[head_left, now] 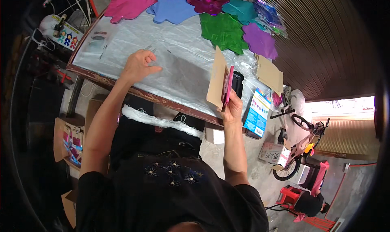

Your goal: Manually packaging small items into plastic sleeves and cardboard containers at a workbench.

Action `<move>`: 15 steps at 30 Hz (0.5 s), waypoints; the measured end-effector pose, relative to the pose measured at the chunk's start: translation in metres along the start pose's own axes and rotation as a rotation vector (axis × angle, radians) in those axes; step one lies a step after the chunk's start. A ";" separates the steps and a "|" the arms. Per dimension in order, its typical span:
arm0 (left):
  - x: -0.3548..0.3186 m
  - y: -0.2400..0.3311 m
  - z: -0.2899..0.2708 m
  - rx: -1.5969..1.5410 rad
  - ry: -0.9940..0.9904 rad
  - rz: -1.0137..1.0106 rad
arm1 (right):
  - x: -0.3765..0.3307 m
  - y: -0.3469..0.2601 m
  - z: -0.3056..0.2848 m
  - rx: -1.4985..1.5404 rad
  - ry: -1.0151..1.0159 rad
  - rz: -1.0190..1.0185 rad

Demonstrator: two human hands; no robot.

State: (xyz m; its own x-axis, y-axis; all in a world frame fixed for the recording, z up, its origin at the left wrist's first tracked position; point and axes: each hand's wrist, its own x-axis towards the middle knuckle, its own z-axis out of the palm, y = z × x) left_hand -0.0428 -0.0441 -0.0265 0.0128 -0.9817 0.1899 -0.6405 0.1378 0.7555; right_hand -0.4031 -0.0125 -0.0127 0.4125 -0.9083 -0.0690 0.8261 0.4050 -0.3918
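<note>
My left hand (139, 64) rests on a clear plastic sleeve (170, 69) lying on the plastic-covered table (122, 37), its fingers pinching the sleeve's near edge. My right hand (231, 108) holds a flat pink item (228, 86) upright at the table's front edge, beside a standing brown cardboard sheet (216, 78). A black object (237, 84) sits just behind the pink item. Across the far side of the table lie shiny foil shapes: a pink one (129, 4), a blue one (172, 9), a green one (222, 31), a purple one (260, 41).
A bundle of white string (162, 121) lies across my lap. A printed blue package (256, 112) hangs off the table's right end, near another cardboard piece (269, 74). Open boxes (69, 140) stand on the floor at left. A bicycle (298, 144) and a crouching person (310, 201) are at right.
</note>
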 end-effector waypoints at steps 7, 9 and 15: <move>0.011 0.006 0.006 -0.009 -0.046 0.008 | 0.005 0.008 0.015 -0.237 0.110 -0.027; 0.011 0.007 0.008 0.007 -0.066 0.010 | 0.010 0.009 0.021 -0.448 0.198 0.002; 0.016 0.013 0.006 0.019 -0.079 0.030 | 0.032 0.015 0.028 -0.692 0.331 0.072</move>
State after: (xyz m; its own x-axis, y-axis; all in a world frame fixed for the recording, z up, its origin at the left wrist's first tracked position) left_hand -0.0560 -0.0585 -0.0173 -0.0672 -0.9846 0.1616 -0.6544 0.1657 0.7378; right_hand -0.3671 -0.0327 0.0046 0.2298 -0.9101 -0.3448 0.3277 0.4060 -0.8531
